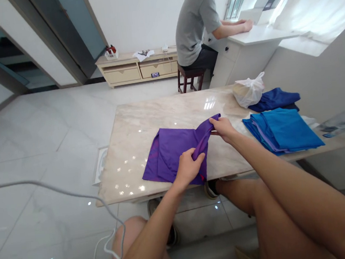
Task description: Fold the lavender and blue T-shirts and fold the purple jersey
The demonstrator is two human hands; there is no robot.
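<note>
A piece of purple fabric [175,150] lies on the marble-patterned table [146,114], its right side lifted into a fold. My right hand [223,128] pinches the raised far right corner of that fabric, just above the tabletop. Nearer to me, my left hand [189,167] grips the fold lower down, with the thumb and fingers pressed on the cloth. A small red patch shows at the fabric's near right edge. What garment or item the cloth is, I cannot tell.
Folded bright blue cloths [287,131] lie at the table's right, beside a dark blue cloth [275,99], a white plastic bag [249,89] and a clear bottle [342,121]. Another person [194,23] sits beyond on a stool [190,74]. A grey cable [57,190] crosses at left.
</note>
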